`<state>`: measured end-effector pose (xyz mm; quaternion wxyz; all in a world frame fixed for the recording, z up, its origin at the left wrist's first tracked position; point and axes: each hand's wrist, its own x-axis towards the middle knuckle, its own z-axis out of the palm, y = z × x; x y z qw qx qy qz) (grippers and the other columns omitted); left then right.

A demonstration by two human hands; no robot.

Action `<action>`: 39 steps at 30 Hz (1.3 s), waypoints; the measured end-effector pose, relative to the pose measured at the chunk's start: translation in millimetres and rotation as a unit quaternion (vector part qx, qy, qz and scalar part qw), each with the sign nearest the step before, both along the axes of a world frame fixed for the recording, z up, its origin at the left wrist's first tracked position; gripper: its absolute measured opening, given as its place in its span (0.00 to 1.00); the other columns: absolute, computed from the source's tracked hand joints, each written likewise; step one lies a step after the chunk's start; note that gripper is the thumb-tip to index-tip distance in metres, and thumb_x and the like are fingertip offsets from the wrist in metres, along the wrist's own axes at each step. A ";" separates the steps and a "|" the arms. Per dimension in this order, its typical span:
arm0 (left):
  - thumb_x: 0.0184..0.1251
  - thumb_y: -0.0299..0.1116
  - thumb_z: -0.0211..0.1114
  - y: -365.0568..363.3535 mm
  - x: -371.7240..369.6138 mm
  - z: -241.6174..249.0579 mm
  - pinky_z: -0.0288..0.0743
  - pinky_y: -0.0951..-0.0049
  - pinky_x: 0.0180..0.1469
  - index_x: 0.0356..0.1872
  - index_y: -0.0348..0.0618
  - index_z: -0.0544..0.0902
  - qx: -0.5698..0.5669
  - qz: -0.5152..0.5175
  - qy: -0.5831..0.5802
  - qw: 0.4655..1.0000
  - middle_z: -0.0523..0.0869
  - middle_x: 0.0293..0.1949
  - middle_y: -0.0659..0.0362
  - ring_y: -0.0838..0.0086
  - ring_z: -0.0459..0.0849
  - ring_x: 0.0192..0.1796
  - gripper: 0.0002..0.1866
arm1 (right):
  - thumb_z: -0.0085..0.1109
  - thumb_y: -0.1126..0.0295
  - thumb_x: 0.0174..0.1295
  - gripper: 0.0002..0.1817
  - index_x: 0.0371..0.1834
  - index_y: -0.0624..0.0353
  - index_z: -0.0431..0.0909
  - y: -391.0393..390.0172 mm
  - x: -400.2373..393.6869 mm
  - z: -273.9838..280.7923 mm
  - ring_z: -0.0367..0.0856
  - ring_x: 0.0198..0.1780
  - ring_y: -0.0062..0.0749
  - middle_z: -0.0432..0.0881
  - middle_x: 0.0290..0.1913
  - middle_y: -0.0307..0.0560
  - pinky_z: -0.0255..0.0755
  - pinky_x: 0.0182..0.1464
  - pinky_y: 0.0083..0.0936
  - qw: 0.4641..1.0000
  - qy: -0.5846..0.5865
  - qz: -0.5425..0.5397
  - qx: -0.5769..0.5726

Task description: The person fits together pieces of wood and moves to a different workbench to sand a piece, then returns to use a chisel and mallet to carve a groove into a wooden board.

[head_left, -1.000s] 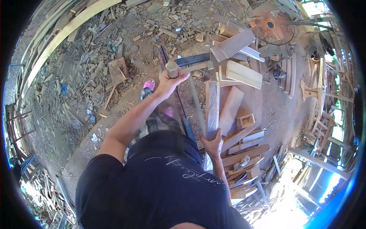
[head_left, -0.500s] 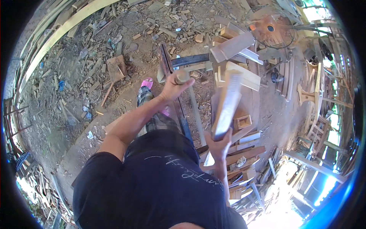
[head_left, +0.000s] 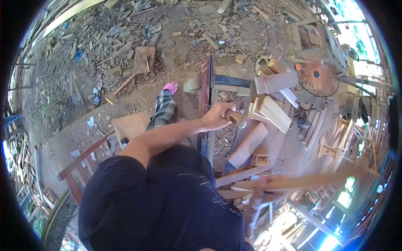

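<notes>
My left hand (head_left: 218, 116) is closed around a short round wooden handle (head_left: 235, 119), above the dark red metal-and-wood beam (head_left: 206, 81). Lower right, my right hand (head_left: 266, 189), blurred by motion, grips a long wooden board (head_left: 318, 180) near one end. The board points out to the right and its far end is smeared. Between and beyond my hands lie a flat wooden plank (head_left: 248, 144) and a small open wooden box (head_left: 260, 159).
Cut boards (head_left: 275, 113) are stacked at the upper right, near an orange round machine part (head_left: 315, 72). Wood scraps cover the ground at the top. A brown wooden chair (head_left: 79, 167) stands at the lower left. My foot wears a pink sandal (head_left: 171, 87).
The board in my right hand has swung from pointing up to pointing right. My left hand has moved right and down with the handle. The view has shifted, and the chair now shows.
</notes>
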<state>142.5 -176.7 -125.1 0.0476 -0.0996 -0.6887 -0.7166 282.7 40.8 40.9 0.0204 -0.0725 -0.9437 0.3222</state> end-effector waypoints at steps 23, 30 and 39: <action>0.41 0.22 0.67 8.2 1.0 -5.6 0.71 0.60 0.35 0.32 0.41 0.74 -0.021 0.016 0.031 0.999 0.78 0.27 0.51 0.50 0.80 0.34 0.14 | 0.70 0.71 0.48 0.20 0.43 0.66 0.74 -11.8 -25.6 5.2 0.73 0.30 0.24 0.77 0.38 0.43 0.70 0.33 0.23 0.983 0.151 -0.025 -0.098; 0.40 0.23 0.68 20.4 0.6 -13.9 0.72 0.58 0.38 0.32 0.41 0.75 -0.056 0.031 0.030 0.997 0.80 0.29 0.51 0.49 0.81 0.36 0.15 | 0.74 0.66 0.49 0.28 0.49 0.66 0.71 -25.9 -3.0 -73.4 0.78 0.33 0.36 0.80 0.34 0.48 0.75 0.39 0.34 0.997 0.070 -0.017 0.008; 0.41 0.26 0.71 17.7 6.9 -23.2 0.71 0.60 0.42 0.33 0.44 0.74 -0.067 0.038 0.047 0.996 0.82 0.31 0.56 0.53 0.82 0.39 0.17 | 0.72 0.67 0.51 0.32 0.57 0.66 0.69 16.7 -3.1 -39.0 0.75 0.37 0.26 0.77 0.37 0.43 0.70 0.38 0.26 0.955 0.181 -0.071 -0.223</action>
